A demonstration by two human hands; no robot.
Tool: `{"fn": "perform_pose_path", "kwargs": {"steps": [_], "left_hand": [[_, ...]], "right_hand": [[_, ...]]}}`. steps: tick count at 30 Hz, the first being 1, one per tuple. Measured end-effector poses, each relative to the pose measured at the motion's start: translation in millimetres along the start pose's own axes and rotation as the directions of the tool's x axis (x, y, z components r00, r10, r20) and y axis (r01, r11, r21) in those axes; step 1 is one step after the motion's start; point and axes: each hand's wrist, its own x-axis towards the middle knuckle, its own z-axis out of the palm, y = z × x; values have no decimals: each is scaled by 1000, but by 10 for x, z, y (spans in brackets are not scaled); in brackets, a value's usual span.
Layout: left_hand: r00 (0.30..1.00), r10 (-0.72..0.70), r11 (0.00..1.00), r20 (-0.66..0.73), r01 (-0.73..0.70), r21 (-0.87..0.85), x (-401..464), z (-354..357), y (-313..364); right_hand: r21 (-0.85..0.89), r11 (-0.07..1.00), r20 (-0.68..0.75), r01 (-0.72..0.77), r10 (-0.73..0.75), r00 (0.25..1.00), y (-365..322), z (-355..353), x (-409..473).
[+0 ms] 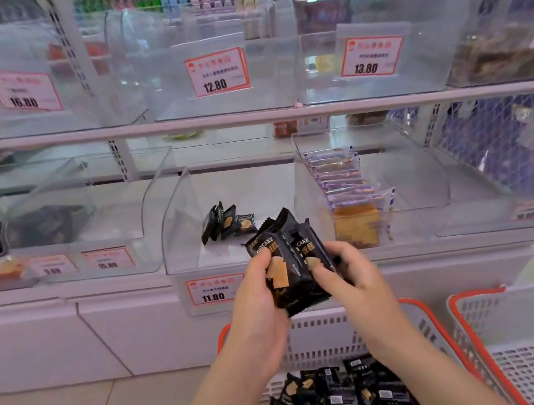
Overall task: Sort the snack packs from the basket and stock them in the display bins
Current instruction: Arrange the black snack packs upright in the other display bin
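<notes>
Both hands hold a small stack of black snack packs (290, 261) just in front of the clear centre bin (178, 222), above the front lip and the 11.80 price tag (214, 290). Left hand (258, 293): fingers curled under the stack, thumb pressed on the front face, clamped on the packs. Right hand (342, 272): thumb and fingers likewise closed on the right side of the same stack. At least two packs, probably more; exact count not readable.

Orientation: the packs' long axis runs from about 5 o'clock up to 11 o'clock in the frame, crimped top ends pointing toward the bin, printed faces toward the camera. The stack is fanned, not squared (edges offset at the top).

Already in the bin: a short row of matching black packs (225, 222) standing on edge at 10 o'clock from the held stack, apart from it. More loose packs lie in the white basket (316, 333) below, at 6 o'clock. A second basket (518, 314) sits at 4 o'clock.

Risks, as I judge them:
- Fanned stack could slip apart on release, since the wrappers look glossy.
- Setting it down hard against the standing row could topple that row.
- The neighbouring bin of purple packs (341, 174) at 1 o'clock is close; a drift right would mis-sort.
</notes>
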Motion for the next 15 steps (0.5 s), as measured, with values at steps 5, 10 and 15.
{"fn": "perform_pose_path", "kwargs": {"steps": [5, 10, 15], "left_hand": [[971, 227, 921, -76, -188, 340, 213, -69, 183], [986, 166, 977, 32, -169, 130, 481, -121, 396], [986, 71, 964, 149, -106, 242, 880, -284, 636]], "right_hand": [[-38, 999, 307, 9, 3, 952, -184, 93, 275], [-272, 953, 274, 129, -51, 960, -216, 391, 611], [-260, 965, 152, 26, 14, 988, -190, 498, 1003]]}}
